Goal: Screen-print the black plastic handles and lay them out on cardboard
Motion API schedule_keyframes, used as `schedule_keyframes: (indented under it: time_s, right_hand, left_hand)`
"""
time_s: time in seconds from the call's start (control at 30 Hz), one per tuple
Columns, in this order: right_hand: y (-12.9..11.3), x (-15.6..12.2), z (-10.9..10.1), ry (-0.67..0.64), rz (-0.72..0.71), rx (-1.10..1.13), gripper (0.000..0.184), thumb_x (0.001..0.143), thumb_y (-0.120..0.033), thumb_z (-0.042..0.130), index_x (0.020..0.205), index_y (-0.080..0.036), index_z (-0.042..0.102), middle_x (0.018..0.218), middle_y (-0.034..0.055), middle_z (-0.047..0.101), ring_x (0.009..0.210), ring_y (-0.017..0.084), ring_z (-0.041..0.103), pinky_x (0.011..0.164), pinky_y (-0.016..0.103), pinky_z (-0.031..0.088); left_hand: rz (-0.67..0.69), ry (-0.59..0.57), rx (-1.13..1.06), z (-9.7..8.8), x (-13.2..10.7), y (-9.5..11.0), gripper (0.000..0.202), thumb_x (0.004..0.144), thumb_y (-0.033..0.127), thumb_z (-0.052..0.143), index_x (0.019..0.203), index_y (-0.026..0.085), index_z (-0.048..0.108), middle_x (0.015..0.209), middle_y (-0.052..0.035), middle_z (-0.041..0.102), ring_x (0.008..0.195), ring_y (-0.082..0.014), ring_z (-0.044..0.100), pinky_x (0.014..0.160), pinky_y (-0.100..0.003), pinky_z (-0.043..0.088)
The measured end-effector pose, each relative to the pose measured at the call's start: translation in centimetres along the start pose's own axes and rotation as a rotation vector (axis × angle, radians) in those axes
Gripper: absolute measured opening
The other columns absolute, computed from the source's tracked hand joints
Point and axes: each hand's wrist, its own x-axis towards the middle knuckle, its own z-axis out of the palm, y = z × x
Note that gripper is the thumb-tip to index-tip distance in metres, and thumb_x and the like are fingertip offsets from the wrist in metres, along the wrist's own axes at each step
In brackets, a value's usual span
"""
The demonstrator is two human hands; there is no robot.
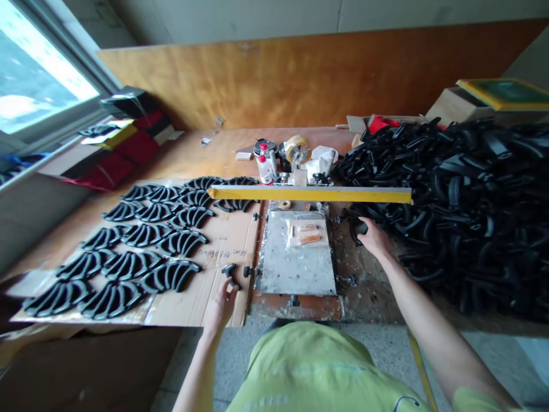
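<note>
Right of the middle, the right hand has its grip closed round one black curved part at the edge of the big pile. Low in the middle, the left hand is open, its fingertips touching a small black knob on the cardboard, maybe to steady it.

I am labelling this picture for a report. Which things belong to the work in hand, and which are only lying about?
In hand: right hand gripping a black curved piece from the pile; left hand at a small black knob; rows of pieces on the cardboard; metal plate.
Lying about: tape roll, bottles, red bundles, green framed screen.
</note>
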Motion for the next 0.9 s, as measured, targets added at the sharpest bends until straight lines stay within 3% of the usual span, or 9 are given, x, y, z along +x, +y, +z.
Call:
schedule_keyframes:
  time_s: [0.1, 0.17, 0.3, 0.43, 0.57, 0.7, 0.8, 0.9]
  right_hand:
    - [-3.7, -0.5, 1.1, -0.122, -0.161, 0.514, 0.045, 0.068, -0.032, 0.07, 0.111, -0.022, 0.06, 0.085, 0.0032, 0.067, 0.074, 0.022, 0.067, 0.071, 0.039, 0.056]
    - [-6.4, -0.5, 3.1, -0.213, -0.264, 0.688, 0.036, 0.066, -0.033, 0.072, 0.098, -0.021, 0.062, 0.083, 0.0008, 0.066, 0.071, 0.02, 0.066, 0.068, 0.037, 0.056]
    - [-9.9, 0.0, 7.0, -0.224, -0.53, 0.463, 0.012, 0.07, -0.023, 0.07, 0.082, -0.02, 0.07, 0.087, 0.0031, 0.068, 0.083, 0.02, 0.064, 0.082, 0.039, 0.052]
    - [-10.5, 0.2, 7.9, -0.188, -0.719, 0.145, 0.023, 0.075, -0.014, 0.067, 0.095, -0.023, 0.075, 0.097, 0.0065, 0.071, 0.099, 0.023, 0.06, 0.093, 0.042, 0.046]
    - [-11.2, -0.3, 7.7, -0.166, -0.767, -0.058, 0.031, 0.082, -0.016, 0.063, 0.11, -0.023, 0.072, 0.127, 0.0103, 0.061, 0.117, 0.024, 0.055, 0.101, 0.041, 0.043]
    - [-13.3, -1.2, 9.0, -0.221, -0.863, -0.157, 0.052, 0.089, -0.03, 0.057, 0.14, -0.021, 0.049, 0.149, 0.0114, 0.042, 0.137, 0.026, 0.038, 0.112, 0.046, 0.031]
    - [-13.8, -2.4, 9.6, -0.312, -0.993, -0.187, 0.05, 0.089, -0.035, 0.059, 0.137, -0.022, 0.053, 0.146, 0.0105, 0.046, 0.139, 0.027, 0.036, 0.116, 0.052, 0.021]
    - [-11.6, -3.4, 7.8, -0.337, -0.99, -0.075, 0.029, 0.086, -0.035, 0.062, 0.113, -0.028, 0.07, 0.124, 0.0031, 0.066, 0.127, 0.023, 0.052, 0.113, 0.047, 0.031]
  left_hand:
    - [0.023, 0.05, -0.142, -0.4, -0.5, 0.6, 0.045, 0.091, 0.046, 0.041, 0.124, 0.02, 0.056, 0.077, -0.0026, 0.07, 0.062, -0.0153, 0.065, 0.056, -0.023, 0.04]
    - [0.061, 0.057, -0.249, -0.7, -0.3, 1.7, 0.047, 0.09, 0.05, 0.042, 0.121, 0.019, 0.058, 0.076, -0.0024, 0.069, 0.061, -0.015, 0.064, 0.056, -0.023, 0.043]
    - [0.165, 0.08, -0.419, -1.6, 0.7, 4.3, 0.049, 0.088, 0.054, 0.044, 0.118, 0.02, 0.061, 0.074, -0.0021, 0.067, 0.06, -0.0146, 0.063, 0.057, -0.024, 0.046]
    - [0.194, 0.105, -0.546, -4.0, 1.6, 6.6, 0.05, 0.087, 0.054, 0.048, 0.118, 0.018, 0.063, 0.072, -0.0031, 0.067, 0.057, -0.0139, 0.06, 0.055, -0.024, 0.047]
    - [0.287, 0.211, -0.721, -9.1, 2.9, 11.0, 0.049, 0.086, 0.052, 0.055, 0.118, 0.016, 0.063, 0.073, -0.0029, 0.065, 0.06, -0.0124, 0.059, 0.056, -0.023, 0.049]
    - [0.475, 0.246, -1.002, -14.5, 4.8, 17.8, 0.046, 0.088, 0.056, 0.05, 0.112, 0.018, 0.06, 0.073, -0.0012, 0.064, 0.055, -0.009, 0.057, 0.052, -0.019, 0.046]
    - [0.474, 0.156, -1.156, -16.5, 5.4, 21.5, 0.049, 0.09, 0.061, 0.039, 0.091, 0.017, 0.061, 0.067, -0.0018, 0.063, 0.051, -0.0087, 0.055, 0.048, -0.019, 0.045]
    - [0.438, 0.109, -1.211, -16.3, 4.4, 21.8, 0.053, 0.088, 0.063, 0.038, 0.09, 0.016, 0.063, 0.067, -0.003, 0.063, 0.051, -0.0099, 0.055, 0.048, -0.021, 0.045]
